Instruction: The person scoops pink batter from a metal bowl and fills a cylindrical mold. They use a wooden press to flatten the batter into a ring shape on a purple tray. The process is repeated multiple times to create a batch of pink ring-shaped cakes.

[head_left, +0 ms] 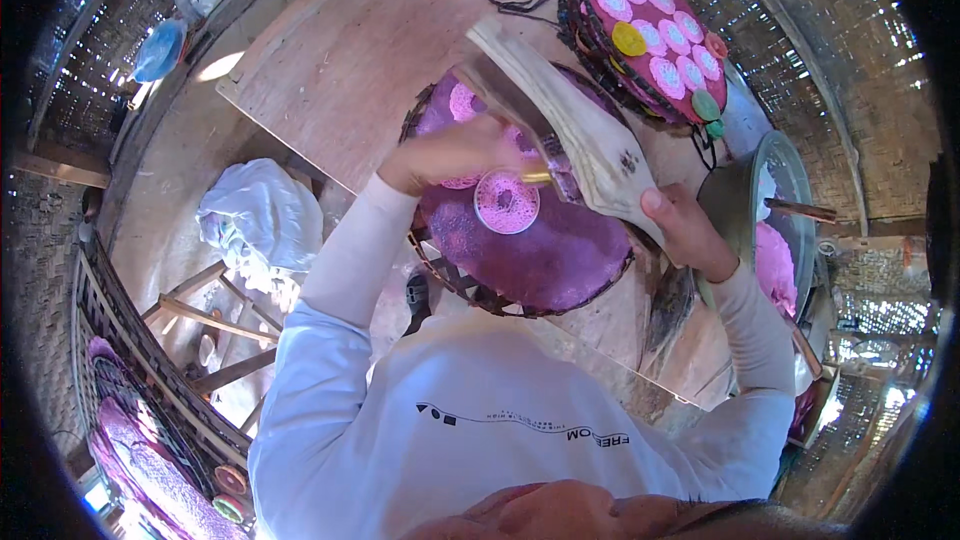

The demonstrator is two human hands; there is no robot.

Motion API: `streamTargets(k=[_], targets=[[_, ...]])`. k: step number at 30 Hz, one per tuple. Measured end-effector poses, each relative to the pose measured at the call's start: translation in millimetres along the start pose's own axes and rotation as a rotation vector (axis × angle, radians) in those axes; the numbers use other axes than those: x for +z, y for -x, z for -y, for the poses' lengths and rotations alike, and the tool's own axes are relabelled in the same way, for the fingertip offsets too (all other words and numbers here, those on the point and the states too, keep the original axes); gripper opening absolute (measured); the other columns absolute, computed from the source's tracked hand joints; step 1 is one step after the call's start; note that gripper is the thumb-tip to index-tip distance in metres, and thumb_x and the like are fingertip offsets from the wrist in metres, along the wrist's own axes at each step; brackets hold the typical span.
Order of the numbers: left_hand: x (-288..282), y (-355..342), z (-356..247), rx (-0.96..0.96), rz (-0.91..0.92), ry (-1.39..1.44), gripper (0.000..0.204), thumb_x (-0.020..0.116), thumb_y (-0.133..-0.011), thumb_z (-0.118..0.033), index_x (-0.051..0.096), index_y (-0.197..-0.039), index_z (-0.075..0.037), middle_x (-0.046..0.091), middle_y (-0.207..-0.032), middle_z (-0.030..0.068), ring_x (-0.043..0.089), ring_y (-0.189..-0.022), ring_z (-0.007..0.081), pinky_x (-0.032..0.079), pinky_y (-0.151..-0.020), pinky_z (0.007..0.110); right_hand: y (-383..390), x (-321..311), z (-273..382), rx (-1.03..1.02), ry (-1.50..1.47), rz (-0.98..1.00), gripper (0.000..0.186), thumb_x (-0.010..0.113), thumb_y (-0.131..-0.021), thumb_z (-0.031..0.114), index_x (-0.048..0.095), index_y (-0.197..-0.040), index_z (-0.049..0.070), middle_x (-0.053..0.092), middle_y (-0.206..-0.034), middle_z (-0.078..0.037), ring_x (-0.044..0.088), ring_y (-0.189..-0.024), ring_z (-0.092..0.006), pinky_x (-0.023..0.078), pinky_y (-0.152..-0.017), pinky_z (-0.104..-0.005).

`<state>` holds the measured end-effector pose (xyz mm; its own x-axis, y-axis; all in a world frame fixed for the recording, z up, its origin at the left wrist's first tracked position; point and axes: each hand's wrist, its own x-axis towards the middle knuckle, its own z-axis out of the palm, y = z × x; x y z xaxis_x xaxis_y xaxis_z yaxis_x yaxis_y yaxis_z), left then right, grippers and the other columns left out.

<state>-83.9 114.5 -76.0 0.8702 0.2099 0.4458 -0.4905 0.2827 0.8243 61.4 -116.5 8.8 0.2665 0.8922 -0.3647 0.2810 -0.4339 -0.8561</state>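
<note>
My right hand (692, 232) is wrapped round one end of a long pale wooden tool (605, 155), which slants up and leftward over a round tray covered in purple (530, 265). My left hand (455, 152) is under the tool's raised part, smeared by motion, so I cannot tell what its fingers hold. Close by it, a yellow rim (537, 177) shows below the wood. A pink lacy round of fine strands (507, 202) lies on the purple surface below my left hand. More pink strands are partly hidden behind that hand.
At the upper right, a stack of round trays (640, 50) bears several pink-and-white rounds and coloured discs. A large metal basin (790, 190) with pink stuff inside stands at right. A white sack (262, 215) is at left, beside the wooden table (320, 90). More purple-covered trays (150, 460) lean lower left.
</note>
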Motion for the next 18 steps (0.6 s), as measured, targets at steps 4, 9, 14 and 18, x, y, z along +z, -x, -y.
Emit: streamTargets(k=[4,9,14,18], targets=[[29.7,-2.1,-4.6,0.043,-0.061,-0.669,0.043,0.072,-0.065,-0.017,0.061,-0.104,-0.002,0.06,-0.109,0.0168,0.056,-0.103,0.0285,0.042,-0.09,0.034,-12.8,10.4,13.4,0.061,-0.299,0.107,0.052,0.046,-0.091,0.044,0.054,-0.112,-0.003,0.061,-0.101,-0.009,0.058,-0.088,-0.014,0.045,-0.078,-0.026],[32.8,9.7,-34.8,0.12,-0.364,-0.675,0.035,0.072,-0.064,-0.012,0.062,-0.095,0.0,0.066,-0.091,0.0109,0.063,-0.083,0.0229,0.048,-0.077,0.033,-56.8,36.1,-44.8,-0.297,-0.387,0.044,0.065,0.054,-0.085,0.045,0.038,-0.132,0.002,0.042,-0.133,-0.016,0.041,-0.122,-0.0228,0.031,-0.103,-0.0343],[20.5,43.7,-54.6,-0.075,-0.622,-0.62,0.03,0.07,-0.061,-0.004,0.061,-0.09,0.001,0.064,-0.084,0.0072,0.06,-0.076,0.0164,0.047,-0.07,0.029,-78.6,69.1,-72.8,-0.68,0.794,-0.108,0.063,0.059,-0.081,0.047,0.042,-0.131,0.013,0.044,-0.131,-0.016,0.039,-0.122,-0.034,0.033,-0.101,-0.0384],[11.6,64.6,-57.0,-0.18,-0.731,-0.483,0.032,0.066,-0.062,0.003,0.059,-0.093,0.001,0.063,-0.086,0.0035,0.057,-0.074,0.0136,0.046,-0.064,0.028,-70.7,73.1,-75.4,-0.518,0.826,-0.245,0.065,0.056,-0.079,0.053,0.044,-0.129,0.013,0.044,-0.13,-0.015,0.036,-0.125,-0.0319,0.017,-0.106,-0.0501]])
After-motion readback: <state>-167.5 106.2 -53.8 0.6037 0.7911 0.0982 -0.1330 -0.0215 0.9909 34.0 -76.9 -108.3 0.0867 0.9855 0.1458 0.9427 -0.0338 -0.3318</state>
